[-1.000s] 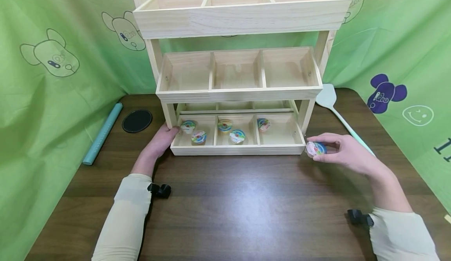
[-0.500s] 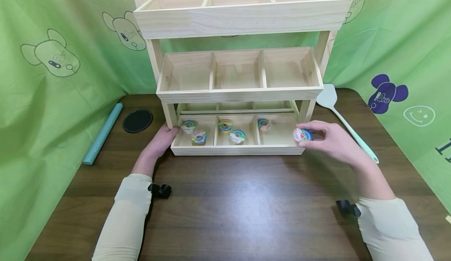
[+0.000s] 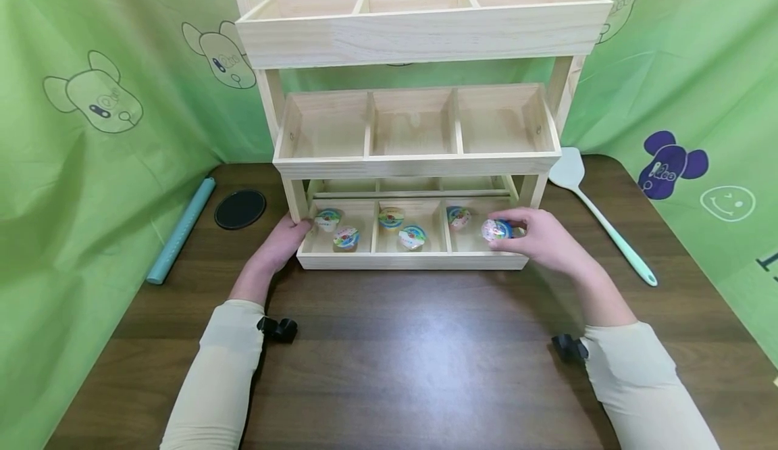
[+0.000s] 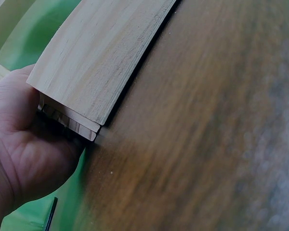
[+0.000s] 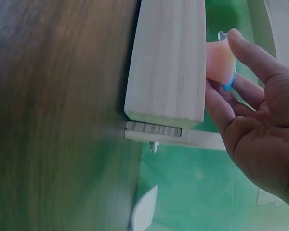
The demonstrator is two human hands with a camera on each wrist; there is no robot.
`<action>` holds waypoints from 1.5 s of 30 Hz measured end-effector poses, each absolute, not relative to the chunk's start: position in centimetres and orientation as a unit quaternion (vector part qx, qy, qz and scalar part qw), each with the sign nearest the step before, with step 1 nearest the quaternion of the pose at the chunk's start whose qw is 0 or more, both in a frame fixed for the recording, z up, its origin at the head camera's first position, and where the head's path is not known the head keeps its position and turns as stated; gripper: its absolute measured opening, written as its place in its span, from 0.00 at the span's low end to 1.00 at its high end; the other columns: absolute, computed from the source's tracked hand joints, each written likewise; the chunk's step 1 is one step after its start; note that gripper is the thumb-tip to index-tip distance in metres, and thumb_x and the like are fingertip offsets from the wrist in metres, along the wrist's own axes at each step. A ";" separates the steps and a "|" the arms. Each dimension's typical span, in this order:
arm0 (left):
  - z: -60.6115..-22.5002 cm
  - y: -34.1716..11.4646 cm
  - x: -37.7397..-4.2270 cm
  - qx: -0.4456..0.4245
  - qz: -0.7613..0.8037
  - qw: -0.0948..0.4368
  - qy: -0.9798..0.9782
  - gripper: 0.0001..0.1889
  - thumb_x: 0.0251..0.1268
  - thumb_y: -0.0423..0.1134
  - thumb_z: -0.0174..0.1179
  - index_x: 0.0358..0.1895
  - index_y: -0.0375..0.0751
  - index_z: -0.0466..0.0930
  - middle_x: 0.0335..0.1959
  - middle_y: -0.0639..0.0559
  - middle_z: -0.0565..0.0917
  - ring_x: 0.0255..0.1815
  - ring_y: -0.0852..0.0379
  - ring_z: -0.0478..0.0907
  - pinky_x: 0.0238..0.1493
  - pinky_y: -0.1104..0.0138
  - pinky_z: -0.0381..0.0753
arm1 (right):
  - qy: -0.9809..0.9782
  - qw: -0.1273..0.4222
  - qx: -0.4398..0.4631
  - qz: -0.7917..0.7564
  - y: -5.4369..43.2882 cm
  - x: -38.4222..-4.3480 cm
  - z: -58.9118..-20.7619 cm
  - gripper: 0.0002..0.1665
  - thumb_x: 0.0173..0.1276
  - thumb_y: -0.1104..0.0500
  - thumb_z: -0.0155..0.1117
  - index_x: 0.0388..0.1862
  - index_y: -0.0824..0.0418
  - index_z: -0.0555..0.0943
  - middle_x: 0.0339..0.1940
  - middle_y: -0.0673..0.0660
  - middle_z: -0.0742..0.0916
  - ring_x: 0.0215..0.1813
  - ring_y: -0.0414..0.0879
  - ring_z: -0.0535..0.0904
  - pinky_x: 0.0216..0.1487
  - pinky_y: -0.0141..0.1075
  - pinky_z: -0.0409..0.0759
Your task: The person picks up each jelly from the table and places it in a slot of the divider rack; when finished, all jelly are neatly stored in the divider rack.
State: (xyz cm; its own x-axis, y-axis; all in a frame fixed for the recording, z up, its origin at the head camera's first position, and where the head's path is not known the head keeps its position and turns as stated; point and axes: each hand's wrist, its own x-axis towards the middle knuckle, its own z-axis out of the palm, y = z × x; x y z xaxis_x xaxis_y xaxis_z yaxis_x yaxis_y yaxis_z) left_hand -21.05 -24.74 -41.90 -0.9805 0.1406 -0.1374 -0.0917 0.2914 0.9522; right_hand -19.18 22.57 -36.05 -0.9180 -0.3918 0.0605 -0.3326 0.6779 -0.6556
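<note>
My right hand (image 3: pixel 542 239) pinches a jelly cup (image 3: pixel 496 230) with a blue and pink lid over the right compartment of the rack's bottom tray. Pink jelly shows through the cup (image 5: pixel 220 61) in the right wrist view, just above the tray's front board (image 5: pixel 166 62). At the other end, my left hand (image 3: pixel 281 242) grips the left side of the wooden rack (image 3: pixel 410 261); its fingers are partly hidden behind the wood. Two jelly cups (image 3: pixel 346 237) sit in the left compartment, two (image 3: pixel 412 237) in the middle, and one (image 3: pixel 458 217) in the right.
Two more divided tiers rise above: a middle tray (image 3: pixel 416 166) and a top tray (image 3: pixel 425 38). A teal roll (image 3: pixel 181 232) and a black disc (image 3: pixel 240 209) lie left of the rack. A pale green spatula (image 3: pixel 610 228) lies to its right.
My right hand has carried its jelly cup leftward, from outside the rack's right end to over the right compartment. My left hand has kept its hold on the rack.
</note>
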 end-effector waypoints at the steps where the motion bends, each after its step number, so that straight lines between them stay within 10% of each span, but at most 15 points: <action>1: -41.9 -24.7 -21.1 0.016 0.595 0.096 0.798 0.33 0.79 0.37 0.41 0.80 0.31 0.40 0.77 0.31 0.56 0.73 0.39 0.60 0.73 0.50 0.60 | 0.916 0.046 -0.196 -0.347 22.4 -19.3 -36.1 0.31 0.62 0.54 0.77 0.61 0.65 0.82 0.50 0.62 0.87 0.52 0.55 0.81 0.50 0.43 0.78; 31: -41.6 -24.2 -21.4 0.023 0.598 0.104 0.794 0.34 0.79 0.37 0.41 0.81 0.33 0.39 0.77 0.30 0.56 0.72 0.38 0.62 0.72 0.49 0.63 | 0.939 0.096 -0.155 -0.291 19.7 -20.8 -37.1 0.31 0.60 0.54 0.74 0.57 0.70 0.81 0.45 0.67 0.86 0.46 0.57 0.80 0.51 0.53 0.77; 45: -37.7 -25.9 -20.5 0.066 0.380 0.137 0.912 0.36 0.80 0.46 0.48 0.77 0.24 0.46 0.71 0.27 0.63 0.69 0.37 0.66 0.69 0.46 0.65 | 0.934 0.056 -0.161 -0.314 19.7 -19.5 -34.7 0.33 0.67 0.48 0.72 0.65 0.64 0.78 0.63 0.65 0.82 0.67 0.65 0.72 0.64 0.59 0.70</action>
State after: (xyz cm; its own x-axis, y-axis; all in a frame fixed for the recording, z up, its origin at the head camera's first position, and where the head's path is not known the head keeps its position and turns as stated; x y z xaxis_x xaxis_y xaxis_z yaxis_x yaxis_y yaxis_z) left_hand -20.50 -25.89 -37.74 -0.9536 0.2246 -0.2005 0.0160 0.7027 0.7113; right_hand -19.55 19.68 -34.69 -0.9421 -0.3353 -0.0041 -0.2647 0.7512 -0.6046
